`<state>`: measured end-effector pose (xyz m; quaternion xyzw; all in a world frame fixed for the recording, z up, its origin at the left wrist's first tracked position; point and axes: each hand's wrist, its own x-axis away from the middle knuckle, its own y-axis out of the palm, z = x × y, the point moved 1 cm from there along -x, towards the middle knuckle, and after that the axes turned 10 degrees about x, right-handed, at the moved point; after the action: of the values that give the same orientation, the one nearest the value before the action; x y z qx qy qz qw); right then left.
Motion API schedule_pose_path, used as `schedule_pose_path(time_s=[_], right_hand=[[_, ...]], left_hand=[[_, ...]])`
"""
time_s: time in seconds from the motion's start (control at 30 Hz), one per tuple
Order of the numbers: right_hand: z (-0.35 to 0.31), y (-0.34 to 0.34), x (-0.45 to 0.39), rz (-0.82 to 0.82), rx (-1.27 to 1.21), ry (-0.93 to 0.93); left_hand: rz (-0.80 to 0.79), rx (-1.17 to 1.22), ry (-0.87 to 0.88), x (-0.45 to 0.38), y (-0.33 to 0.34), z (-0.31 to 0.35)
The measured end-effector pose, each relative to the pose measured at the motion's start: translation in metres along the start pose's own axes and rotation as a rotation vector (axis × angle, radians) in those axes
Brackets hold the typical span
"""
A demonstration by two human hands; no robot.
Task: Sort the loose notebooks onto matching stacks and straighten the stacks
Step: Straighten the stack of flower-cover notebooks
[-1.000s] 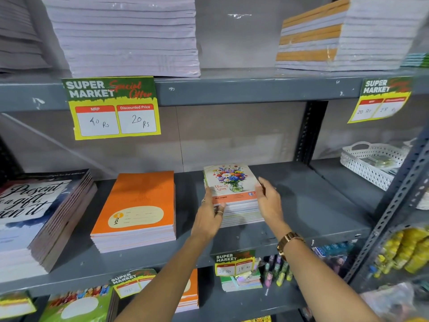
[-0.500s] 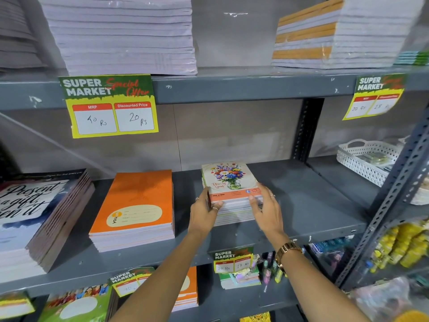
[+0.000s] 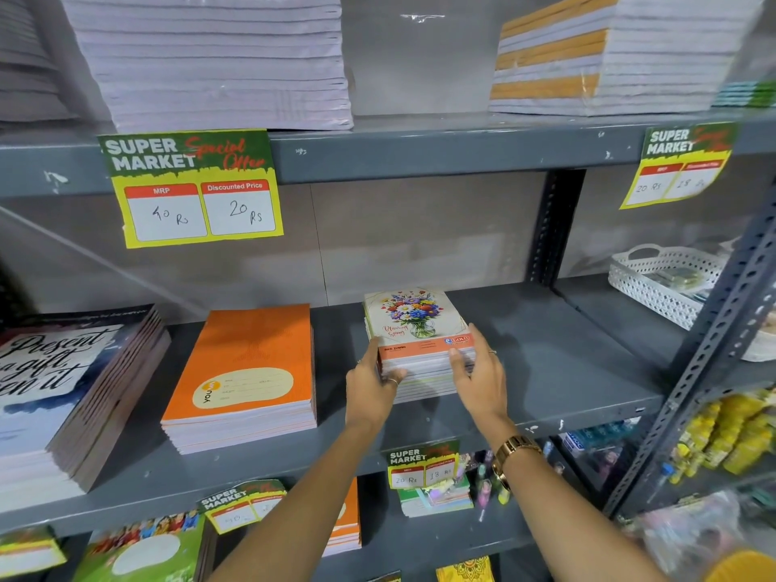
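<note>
A small stack of notebooks with a flower-bouquet cover (image 3: 413, 319) sits on the middle grey shelf (image 3: 546, 359). My left hand (image 3: 371, 386) presses against the stack's front left corner, with the thumb on the top cover's edge. At the front right corner my right hand (image 3: 478, 373) lies flat against the stack, fingers on its side and top edge. To the left rests a stack of orange notebooks (image 3: 247, 371), and farther left a stack with script lettering on its cover (image 3: 58, 384).
Tall wrapped paper stacks (image 3: 218, 60) and an orange-striped stack (image 3: 600, 52) fill the upper shelf. A white perforated basket (image 3: 663, 279) stands at right. Price tags (image 3: 193, 186) hang from shelf edges. More notebooks and pens lie on the lower shelf (image 3: 436, 493).
Both hands have slid from the stack's sides toward its front corners. The flower stack now looks squarer.
</note>
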<state>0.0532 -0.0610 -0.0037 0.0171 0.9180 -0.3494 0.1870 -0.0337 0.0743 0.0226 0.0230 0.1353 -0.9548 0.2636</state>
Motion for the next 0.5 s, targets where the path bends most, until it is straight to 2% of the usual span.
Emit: schedule_pose_path(time_s=[0.5], right_hand=[[-0.0007,-0.0024,0.0007,-0.013,-0.005,0.01]], left_hand=[[0.047,-0.011,-0.025,0.0011,0.0034,-0.0024]])
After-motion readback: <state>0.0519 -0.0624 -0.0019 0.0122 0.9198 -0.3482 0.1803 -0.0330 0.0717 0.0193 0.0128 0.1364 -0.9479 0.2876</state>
